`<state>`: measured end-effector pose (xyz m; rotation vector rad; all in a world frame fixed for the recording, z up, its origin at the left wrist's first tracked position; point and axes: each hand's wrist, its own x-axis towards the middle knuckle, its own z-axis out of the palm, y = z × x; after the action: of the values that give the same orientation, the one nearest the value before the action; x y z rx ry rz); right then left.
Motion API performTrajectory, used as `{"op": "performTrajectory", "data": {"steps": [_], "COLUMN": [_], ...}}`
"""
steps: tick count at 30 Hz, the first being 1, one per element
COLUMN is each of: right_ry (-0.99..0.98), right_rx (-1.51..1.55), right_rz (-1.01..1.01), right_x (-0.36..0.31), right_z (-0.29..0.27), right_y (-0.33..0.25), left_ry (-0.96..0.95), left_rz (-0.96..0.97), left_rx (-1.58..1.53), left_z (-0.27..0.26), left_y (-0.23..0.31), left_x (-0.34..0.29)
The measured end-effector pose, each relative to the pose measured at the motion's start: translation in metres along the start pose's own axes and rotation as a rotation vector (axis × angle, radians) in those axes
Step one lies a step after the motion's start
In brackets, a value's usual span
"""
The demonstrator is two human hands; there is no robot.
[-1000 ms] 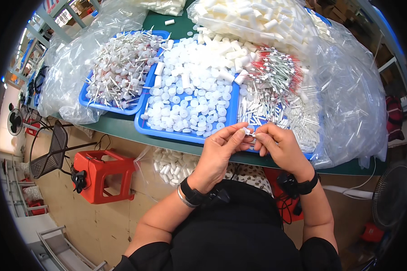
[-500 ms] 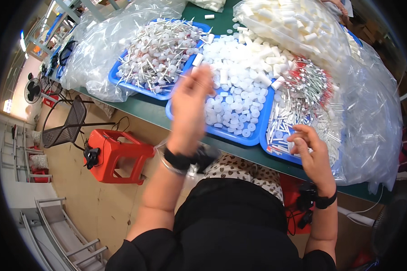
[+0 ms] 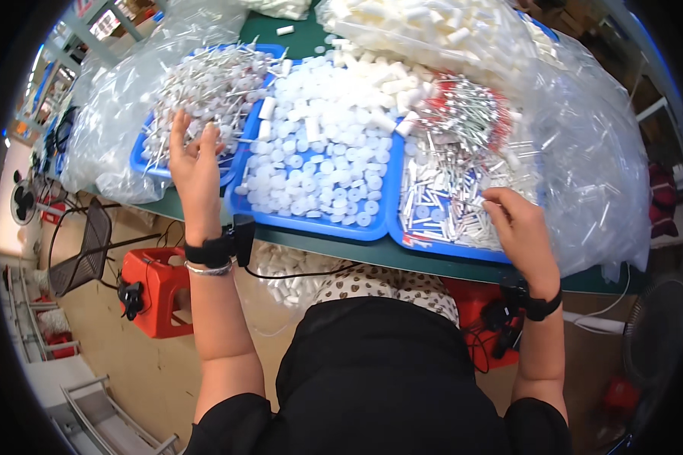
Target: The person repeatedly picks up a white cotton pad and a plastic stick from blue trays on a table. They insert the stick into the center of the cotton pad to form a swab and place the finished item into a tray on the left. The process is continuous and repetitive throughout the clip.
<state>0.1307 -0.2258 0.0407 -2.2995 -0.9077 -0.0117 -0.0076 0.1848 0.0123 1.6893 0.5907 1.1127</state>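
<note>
My left hand is over the front right part of the left blue tray, fingers spread apart, with nothing visible in it. That tray is heaped with thin pins fitted with translucent discs. My right hand hovers at the right tray, its thumb and fingertips drawn close together; whatever may be between them is too small to see. Below those fingertips lie many slim white and metallic rods. Between my hands, the middle blue tray holds loose translucent discs and white foam-like cylinders.
A large clear bag of white cylinders slumps behind the trays. A bundle of red-ended metal pins lies on the right tray. Crumpled clear plastic covers the right side. A red stool stands at left; a fan stands at right.
My left hand has swung left from over the middle tray to the left tray, and its fingers have spread. My right hand stays by the right tray, fingertips closer together. The view has shifted right.
</note>
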Motion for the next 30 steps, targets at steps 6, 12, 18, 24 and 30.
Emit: {"op": "performTrajectory", "data": {"steps": [6, 12, 18, 24, 30], "right_ry": [-0.047, -0.074, -0.04, 0.004, -0.053], "right_rx": [-0.292, -0.491, -0.237, 0.123, 0.322], "right_rz": [-0.216, -0.321, -0.229, -0.007, 0.051], "right_x": [0.005, 0.009, 0.005, -0.002, -0.008], "right_z": [0.015, 0.031, 0.02, 0.017, 0.011], "right_y": [0.004, 0.018, 0.006, -0.004, -0.025], "left_ry": [-0.241, -0.815, -0.85, -0.74, -0.877], "left_rz": [0.148, 0.467, 0.435, 0.442, -0.819], "left_rx": [0.297, 0.382, 0.525, 0.344, -0.667], "left_z": [0.036, 0.085, 0.092, 0.09, 0.091], "left_y": [0.024, 0.033, 0.033, 0.04, 0.059], "left_x": [-0.048, -0.11, -0.116, -0.112, -0.133]}}
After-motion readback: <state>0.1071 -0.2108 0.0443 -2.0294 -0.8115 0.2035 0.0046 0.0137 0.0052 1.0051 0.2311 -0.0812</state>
